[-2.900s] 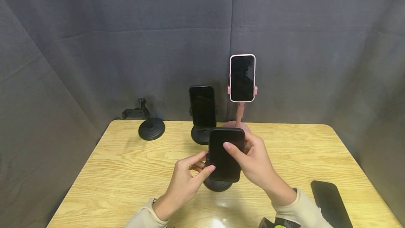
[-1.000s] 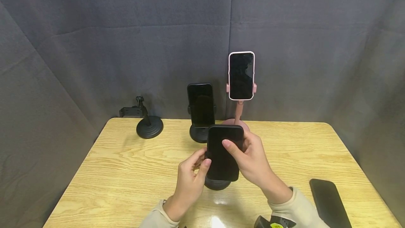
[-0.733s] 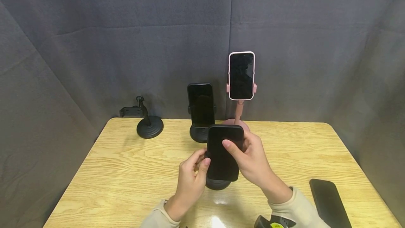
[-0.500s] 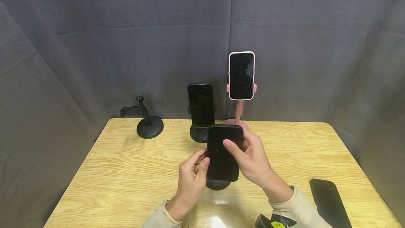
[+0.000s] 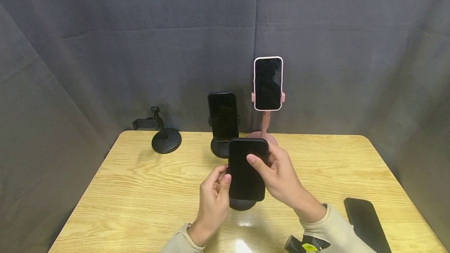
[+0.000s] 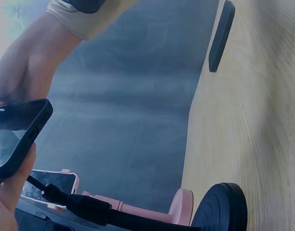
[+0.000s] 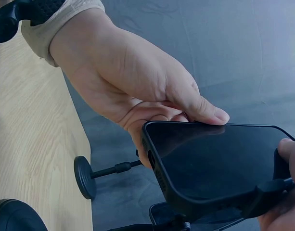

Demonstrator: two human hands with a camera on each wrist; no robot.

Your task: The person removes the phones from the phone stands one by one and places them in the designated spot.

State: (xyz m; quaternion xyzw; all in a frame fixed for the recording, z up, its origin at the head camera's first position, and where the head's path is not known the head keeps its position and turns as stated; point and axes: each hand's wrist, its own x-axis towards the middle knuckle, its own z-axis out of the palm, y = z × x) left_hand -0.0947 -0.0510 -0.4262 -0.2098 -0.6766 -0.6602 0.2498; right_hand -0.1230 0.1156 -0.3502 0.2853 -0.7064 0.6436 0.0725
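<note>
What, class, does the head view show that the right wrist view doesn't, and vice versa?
Head view only: the pink stand, its pale-rimmed phone and the flat-lying phone on the table.

Right wrist view only: openings in the end of the held phone.

Both: the held phone, right hand, left hand (at least part), table and gray curtain.
</note>
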